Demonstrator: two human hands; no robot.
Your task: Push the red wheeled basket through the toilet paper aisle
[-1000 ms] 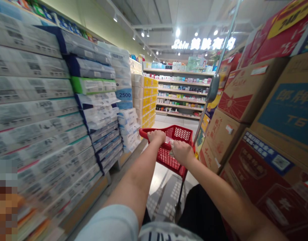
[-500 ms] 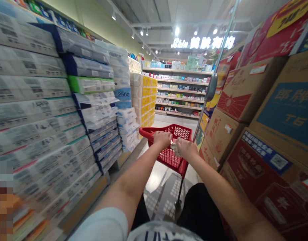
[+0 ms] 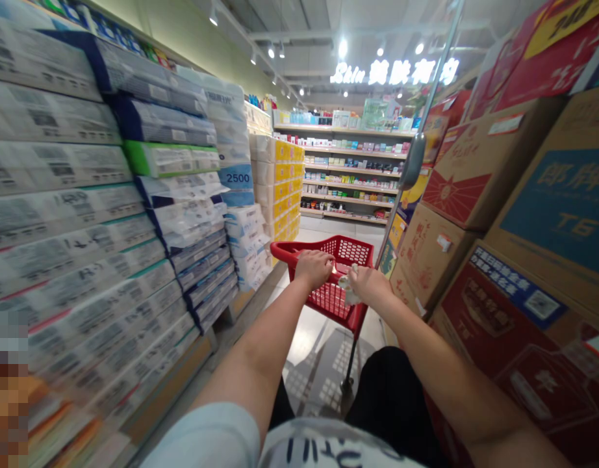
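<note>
A red plastic shopping cart (image 3: 329,300) with a mesh-like basket stands in front of me in the aisle. My left hand (image 3: 314,268) is closed around its handle, near the left end. Beside it, my right hand (image 3: 370,285) is closed on a small crumpled whitish item (image 3: 347,286), which hangs by the handle. How far the right fingers also touch the handle is hidden. Inside the basket I can make out no goods.
Tall stacks of wrapped paper packs (image 3: 60,169) line the left side. Cardboard boxes (image 3: 450,175) are piled close on the right, beside a slanted metal pole (image 3: 412,162). Shelves of small products (image 3: 351,153) cross the far end.
The side stacks have shifted slightly outward and the far shelves sit a bit higher in the picture. My right hand has moved slightly right, away from the left, with the whitish item.
</note>
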